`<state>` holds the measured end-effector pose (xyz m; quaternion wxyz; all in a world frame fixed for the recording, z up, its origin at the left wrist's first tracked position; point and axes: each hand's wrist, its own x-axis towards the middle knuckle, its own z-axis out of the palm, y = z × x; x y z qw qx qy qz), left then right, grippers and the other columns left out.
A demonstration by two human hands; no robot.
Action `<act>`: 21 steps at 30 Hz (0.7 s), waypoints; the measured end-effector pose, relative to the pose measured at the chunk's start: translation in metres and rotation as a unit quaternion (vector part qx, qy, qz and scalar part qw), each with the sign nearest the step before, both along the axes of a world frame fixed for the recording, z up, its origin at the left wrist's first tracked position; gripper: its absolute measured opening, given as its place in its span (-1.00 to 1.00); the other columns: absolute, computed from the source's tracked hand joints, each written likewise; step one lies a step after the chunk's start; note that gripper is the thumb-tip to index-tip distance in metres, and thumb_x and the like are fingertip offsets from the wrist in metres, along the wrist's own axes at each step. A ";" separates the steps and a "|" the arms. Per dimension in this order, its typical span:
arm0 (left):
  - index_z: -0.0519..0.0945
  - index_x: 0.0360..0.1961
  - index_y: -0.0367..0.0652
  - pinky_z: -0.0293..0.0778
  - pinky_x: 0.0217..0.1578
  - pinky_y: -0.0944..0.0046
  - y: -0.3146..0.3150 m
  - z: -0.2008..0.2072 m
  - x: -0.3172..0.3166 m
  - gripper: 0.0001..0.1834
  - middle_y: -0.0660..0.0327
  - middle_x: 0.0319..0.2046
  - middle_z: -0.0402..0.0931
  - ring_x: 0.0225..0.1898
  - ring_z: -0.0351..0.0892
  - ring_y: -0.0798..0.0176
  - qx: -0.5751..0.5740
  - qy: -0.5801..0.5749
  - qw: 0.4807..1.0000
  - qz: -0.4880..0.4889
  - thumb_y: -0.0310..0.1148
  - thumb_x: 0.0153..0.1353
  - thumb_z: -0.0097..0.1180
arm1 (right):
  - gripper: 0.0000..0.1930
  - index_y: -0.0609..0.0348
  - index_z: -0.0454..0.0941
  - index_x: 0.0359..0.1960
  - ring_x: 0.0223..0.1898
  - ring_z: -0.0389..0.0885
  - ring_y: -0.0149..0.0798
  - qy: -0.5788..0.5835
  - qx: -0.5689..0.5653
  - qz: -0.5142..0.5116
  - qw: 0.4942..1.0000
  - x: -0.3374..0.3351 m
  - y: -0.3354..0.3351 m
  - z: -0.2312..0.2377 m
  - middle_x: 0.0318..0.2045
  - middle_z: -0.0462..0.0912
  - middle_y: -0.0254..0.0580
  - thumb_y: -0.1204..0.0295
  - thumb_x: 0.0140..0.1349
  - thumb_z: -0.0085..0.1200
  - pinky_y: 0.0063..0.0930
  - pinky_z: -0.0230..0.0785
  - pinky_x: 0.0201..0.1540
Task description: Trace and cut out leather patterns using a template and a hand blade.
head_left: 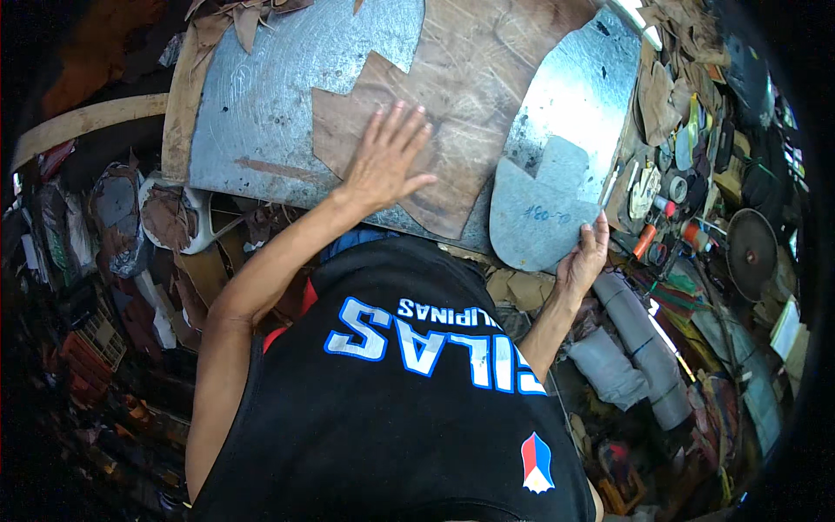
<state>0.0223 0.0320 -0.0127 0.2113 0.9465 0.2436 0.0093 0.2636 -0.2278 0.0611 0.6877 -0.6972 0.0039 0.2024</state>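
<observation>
A large brown sheet of leather (461, 113) with a jagged, stepped left edge lies across the metal-topped table (261, 113). My left hand (387, 161) rests flat on it, fingers spread. At the near right corner of the table is a grey, flat template (539, 213) with a rounded end, a notched upper edge and handwriting. My right hand (587, 252) grips its right edge between thumb and fingers. Part of the template hangs past the table's near edge, and it lies apart from my left hand.
Leather scraps (657, 100) crowd the right side, beside a roll of tape (677, 188) and an orange cylinder (644, 241). A round dark disc (751, 255) stands farther right. A white plastic chair (196, 213) is at the left, and a grey roll (648, 357) lies below right.
</observation>
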 end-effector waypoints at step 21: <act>0.35 0.29 -0.13 -0.14 0.37 -0.18 0.054 0.007 -0.086 -0.30 -0.02 0.41 0.03 0.44 -0.09 -0.14 0.069 0.006 0.996 0.064 0.04 0.22 0.10 | -0.45 0.35 0.14 0.35 0.23 0.37 -0.21 0.094 -0.029 0.040 0.994 -0.029 0.021 -0.002 0.26 0.35 0.01 0.50 0.35 -0.04 -0.36 0.20 0.31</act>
